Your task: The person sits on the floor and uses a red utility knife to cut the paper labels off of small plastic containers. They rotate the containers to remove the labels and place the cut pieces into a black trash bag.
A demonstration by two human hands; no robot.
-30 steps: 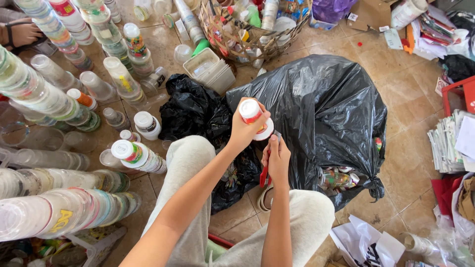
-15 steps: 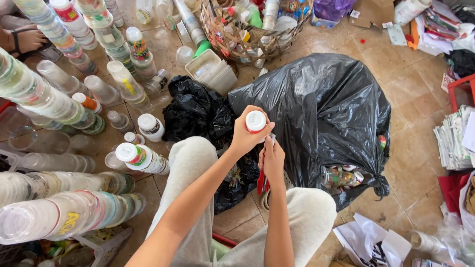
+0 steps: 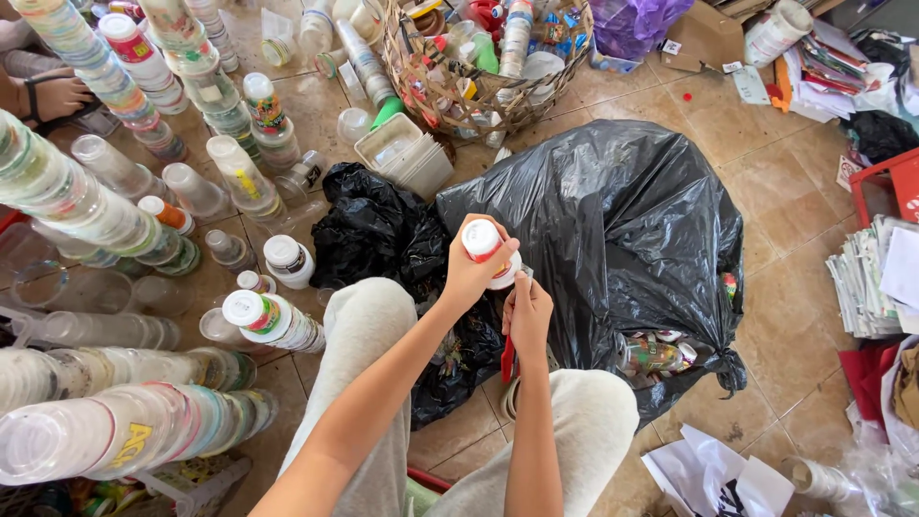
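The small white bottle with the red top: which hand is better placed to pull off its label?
Probably the right hand: its fingertips sit at the small white bottle, while the left hand is wrapped around it.

This looks like a recyclables sorting spot on the tiled floor (image 3: 795,191) of a home or small depot. Long stacks of nested plastic cups (image 3: 115,440) lie in rows, a wicker basket (image 3: 536,96) brims with bottles and containers, a black rubbish bag (image 3: 622,220) bulges with cans, and bundled papers (image 3: 866,278) pile at the edge.
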